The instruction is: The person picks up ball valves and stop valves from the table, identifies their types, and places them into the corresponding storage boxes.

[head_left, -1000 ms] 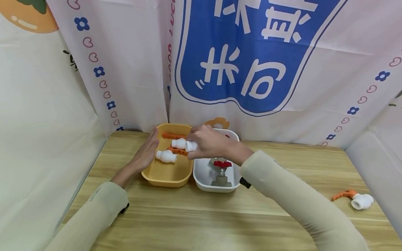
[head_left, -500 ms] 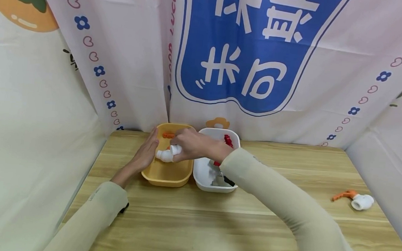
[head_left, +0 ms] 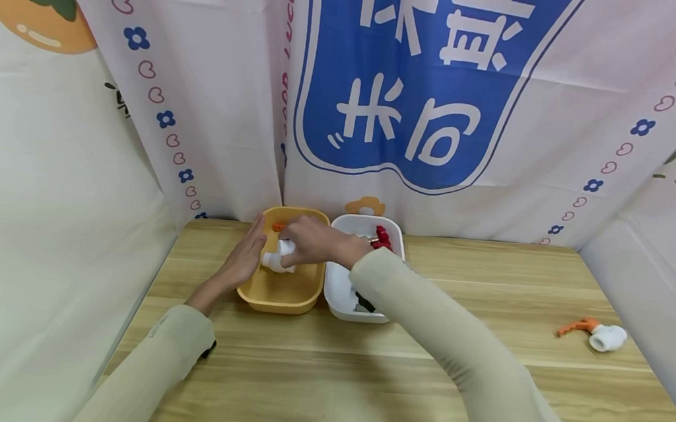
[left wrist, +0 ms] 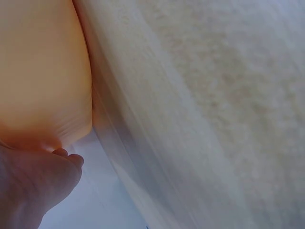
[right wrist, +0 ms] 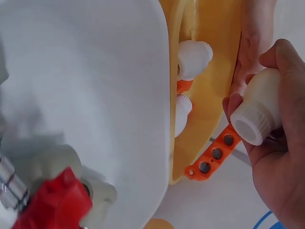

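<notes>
My right hand (head_left: pixel 314 241) grips a white plastic ball valve (right wrist: pixel 264 100) over the yellow bin (head_left: pixel 279 308). Its orange handle (right wrist: pixel 214 155) sticks out below the fingers in the right wrist view. Two other white valves, one a ball valve (right wrist: pixel 195 59) with a bit of orange showing, lie inside that bin. Along the bin's left side lies my left hand (head_left: pixel 241 263), fingers straight against the outer wall. The left wrist view shows that hand (left wrist: pixel 40 179) touching the yellow wall. Part of the bin's contents is hidden behind my right hand.
Right beside the yellow bin stands a white bin (head_left: pixel 359 317) with grey valves that have red handwheels (head_left: pixel 382 236). Another white ball valve (head_left: pixel 607 338) with an orange handle lies far right on the wooden table (head_left: pixel 323 395). A printed curtain (head_left: pixel 234 97) hangs behind.
My right hand has moved left with the ball valve, from the gap between the bins to deep over the yellow bin. My left hand has stayed at the bin's side.
</notes>
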The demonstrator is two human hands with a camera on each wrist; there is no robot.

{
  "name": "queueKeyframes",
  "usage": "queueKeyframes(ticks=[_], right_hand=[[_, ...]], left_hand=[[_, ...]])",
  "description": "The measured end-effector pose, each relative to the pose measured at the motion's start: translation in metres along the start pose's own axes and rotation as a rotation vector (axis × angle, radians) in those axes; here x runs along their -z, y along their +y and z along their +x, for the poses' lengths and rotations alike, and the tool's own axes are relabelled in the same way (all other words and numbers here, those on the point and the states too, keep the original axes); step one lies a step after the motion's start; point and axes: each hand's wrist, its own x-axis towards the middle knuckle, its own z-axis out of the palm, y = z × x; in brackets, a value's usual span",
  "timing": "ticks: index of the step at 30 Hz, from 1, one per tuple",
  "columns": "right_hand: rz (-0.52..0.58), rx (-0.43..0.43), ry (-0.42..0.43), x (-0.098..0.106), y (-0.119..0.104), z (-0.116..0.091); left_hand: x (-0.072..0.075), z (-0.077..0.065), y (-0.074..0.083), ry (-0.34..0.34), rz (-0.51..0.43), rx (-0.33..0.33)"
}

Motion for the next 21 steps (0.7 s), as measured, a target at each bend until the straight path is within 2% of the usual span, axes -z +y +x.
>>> queueKeyframes(ticks=[5, 13, 21], right_hand=[[-0.008, -0.018, 0.003, -0.007, 0.005, 0.008], [0.024, -0.091, -0.008, -0.012, 0.011, 0.016], [0.026, -0.105, 0.009, -0.015, 0.013, 0.023]], left_hand=[[-0.001, 0.0, 0.0, -0.01, 0.002, 0.011], [0.0, 0.0, 0.002, -0.004, -0.005, 0.01], [0.001, -0.002, 0.003, 0.001, -0.006, 0.012]])
